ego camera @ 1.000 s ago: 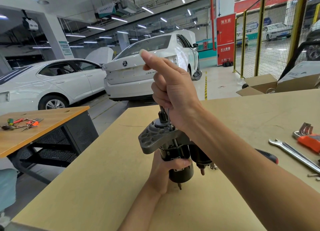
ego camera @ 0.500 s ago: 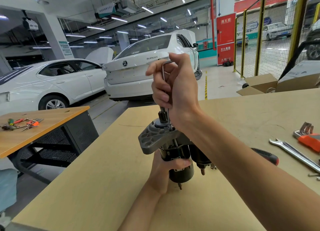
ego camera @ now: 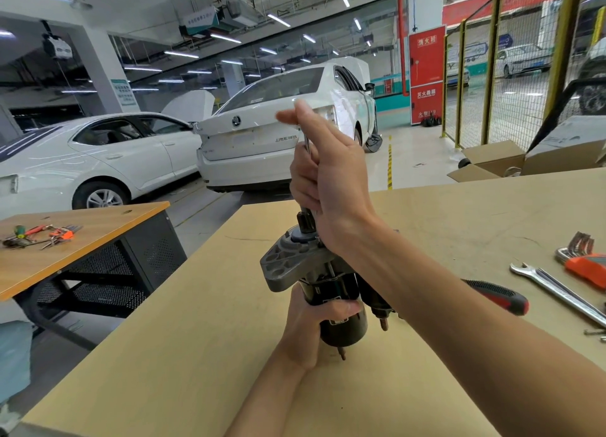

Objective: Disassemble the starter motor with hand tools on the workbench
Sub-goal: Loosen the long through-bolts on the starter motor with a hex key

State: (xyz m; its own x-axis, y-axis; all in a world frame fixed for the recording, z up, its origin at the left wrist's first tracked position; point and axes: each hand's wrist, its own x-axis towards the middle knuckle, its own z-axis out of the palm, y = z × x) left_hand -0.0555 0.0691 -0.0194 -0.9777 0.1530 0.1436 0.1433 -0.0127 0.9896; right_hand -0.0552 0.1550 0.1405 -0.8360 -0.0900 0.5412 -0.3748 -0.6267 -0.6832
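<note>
The starter motor stands upright on the workbench, its grey flanged nose housing on top and its black body below. My left hand grips the black body from the left. Above it, my right hand holds a thin L-shaped hex key that runs straight down into the top of the housing. The fingers curl round the key's shaft, while the index finger and thumb at the top are blurred.
To the right on the bench lie a red-and-black screwdriver handle, a combination wrench and an orange hex key set. A second table at left carries small tools. Cardboard boxes sit at the bench's far edge.
My right hand has kept turning the hex key on top of the motor: its fingers opened, closed round the bend, then shifted again. The motor and my left hand stayed in place.
</note>
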